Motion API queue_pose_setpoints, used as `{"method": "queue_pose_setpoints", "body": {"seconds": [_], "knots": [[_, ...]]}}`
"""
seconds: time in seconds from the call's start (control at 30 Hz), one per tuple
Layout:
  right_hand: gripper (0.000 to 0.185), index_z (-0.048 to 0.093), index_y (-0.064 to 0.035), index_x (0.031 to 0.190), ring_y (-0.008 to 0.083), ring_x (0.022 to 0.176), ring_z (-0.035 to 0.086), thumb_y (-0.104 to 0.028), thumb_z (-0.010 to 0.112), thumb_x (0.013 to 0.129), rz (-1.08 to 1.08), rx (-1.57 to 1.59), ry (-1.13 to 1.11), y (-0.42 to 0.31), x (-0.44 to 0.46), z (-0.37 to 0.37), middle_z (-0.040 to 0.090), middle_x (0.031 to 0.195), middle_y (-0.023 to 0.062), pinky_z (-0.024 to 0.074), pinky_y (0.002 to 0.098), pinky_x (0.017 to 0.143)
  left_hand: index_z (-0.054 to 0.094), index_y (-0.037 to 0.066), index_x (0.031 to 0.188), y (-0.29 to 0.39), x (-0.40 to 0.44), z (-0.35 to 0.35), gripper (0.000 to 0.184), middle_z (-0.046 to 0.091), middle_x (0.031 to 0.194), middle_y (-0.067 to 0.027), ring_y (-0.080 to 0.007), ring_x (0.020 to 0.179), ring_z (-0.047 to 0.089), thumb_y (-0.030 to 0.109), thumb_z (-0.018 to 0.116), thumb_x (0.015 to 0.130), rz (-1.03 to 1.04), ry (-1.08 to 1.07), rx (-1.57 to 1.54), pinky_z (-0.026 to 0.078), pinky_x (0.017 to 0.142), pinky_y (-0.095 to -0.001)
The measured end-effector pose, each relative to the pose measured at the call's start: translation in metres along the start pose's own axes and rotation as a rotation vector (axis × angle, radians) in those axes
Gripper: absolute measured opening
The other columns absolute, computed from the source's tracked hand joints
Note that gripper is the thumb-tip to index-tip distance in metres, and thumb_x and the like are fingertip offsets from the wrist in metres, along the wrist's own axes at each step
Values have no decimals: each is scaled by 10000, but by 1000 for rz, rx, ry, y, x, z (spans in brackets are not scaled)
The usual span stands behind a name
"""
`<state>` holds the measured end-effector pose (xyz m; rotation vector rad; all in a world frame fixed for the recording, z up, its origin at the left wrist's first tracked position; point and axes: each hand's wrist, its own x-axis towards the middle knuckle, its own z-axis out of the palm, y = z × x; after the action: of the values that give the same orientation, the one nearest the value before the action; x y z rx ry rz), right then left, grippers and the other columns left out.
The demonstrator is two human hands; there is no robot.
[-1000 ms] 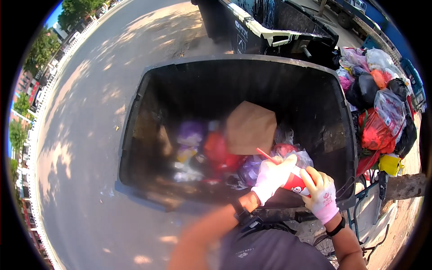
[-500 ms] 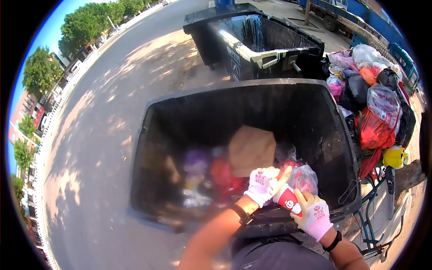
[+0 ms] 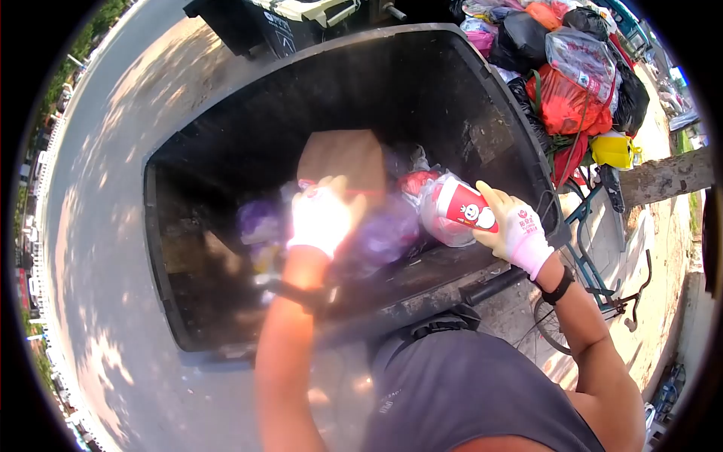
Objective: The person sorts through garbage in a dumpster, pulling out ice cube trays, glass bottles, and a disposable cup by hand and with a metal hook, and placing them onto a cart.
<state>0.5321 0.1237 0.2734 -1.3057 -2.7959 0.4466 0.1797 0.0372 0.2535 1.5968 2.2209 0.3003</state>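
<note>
My gloved right hand [image 3: 514,226] is closed round a red and white paper cup [image 3: 468,207] with a cartoon figure, over the right part of a large black bin [image 3: 376,301]. My gloved left hand [image 3: 324,218] is over the middle of the bin, in front of a brown paper bag [image 3: 346,154]. It is blurred, and a bit of red shows by its fingers; what it holds, if anything, is unclear. Purple bags [image 3: 384,233] lie beside it. A clear plastic bag with red inside [image 3: 440,233] sits behind and below the cup.
A heap of full bags [image 3: 568,98] in red, black and clear plastic is at the upper right, by a tree trunk [image 3: 666,181]. A bicycle [image 3: 595,290] stands on the right. Another dark bin [image 3: 282,34] is beyond the near one.
My left hand has left the cup and moved left, deeper over the bin. My right hand keeps the cup, now tilted differently. The view has turned and shifted downward.
</note>
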Motion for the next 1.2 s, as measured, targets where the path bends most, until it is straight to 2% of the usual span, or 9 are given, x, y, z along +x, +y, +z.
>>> {"method": "queue_pose_setpoints", "body": {"seconds": [0.13,0.2,0.27,0.33,0.43,0.57,0.73,0.93,1.2], "knots": [[887,463,-9,1553,462,1248,634,-264,866,806,-69,312,111,-3,2,-5,628,1395,278,509,479,1085,727,33,1242,33,-11,-24,474,742,1231,-205,-403,1117,718,396,695,938,122,-73,-309,546,1033,-432],[908,468,-2,1552,442,1255,637,-251,888,787,-67,406,147,-9,-6,-8,635,1379,278,507,470,1093,711,35,1271,2,-3,14,367,760,1163,-191,-391,1074,724,303,659,1025,620,120,-199,577,958,-410],[934,457,19,1550,379,1280,652,-144,905,747,-60,437,157,-15,-13,-16,634,1413,235,518,440,1098,707,43,1271,19,-4,2,349,765,1148,-184,-384,1053,726,293,655,1033,723,34,-294,580,935,-410],[932,463,17,1546,382,1280,652,-149,911,746,-203,421,186,-14,-14,-19,636,1411,232,516,445,1102,706,45,1252,53,-18,-29,362,768,1128,-170,-378,1022,727,303,685,999,467,-209,-537,577,881,-425],[904,503,24,1500,408,1218,667,-148,928,720,-307,334,193,-18,-13,-19,650,1383,233,527,471,1060,708,44,1224,75,-32,-43,365,770,1114,-179,-380,993,728,318,683,985,567,-154,-644,568,848,-427],[841,547,23,1448,426,1148,659,-165,923,719,-374,221,204,-28,-13,-19,662,1353,230,524,495,1011,729,63,1149,75,-23,-5,280,776,1005,-158,-394,878,735,254,623,974,461,-61,-92,573,764,-454],[831,571,-2,1453,426,1144,657,-173,923,720,-328,196,234,-34,-27,-9,669,1336,210,529,502,993,752,53,1089,68,-26,17,240,766,990,-186,-387,911,739,206,625,955,394,-123,-459,576,792,-458],[828,537,10,1494,353,1223,678,-158,894,766,-26,558,61,-30,-56,13,668,1364,209,536,437,1051,765,20,1164,68,-41,22,297,791,1025,-152,-250,963,758,60,608,914,190,-500,-1245,581,861,-376],[775,475,23,1531,235,1244,675,-50,763,816,80,797,-9,-48,-55,20,681,1382,150,526,365,1066,765,12,1187,66,-36,65,362,791,1084,-131,-204,1024,740,2,581,876,205,-465,-1571,576,909,-350]]}}
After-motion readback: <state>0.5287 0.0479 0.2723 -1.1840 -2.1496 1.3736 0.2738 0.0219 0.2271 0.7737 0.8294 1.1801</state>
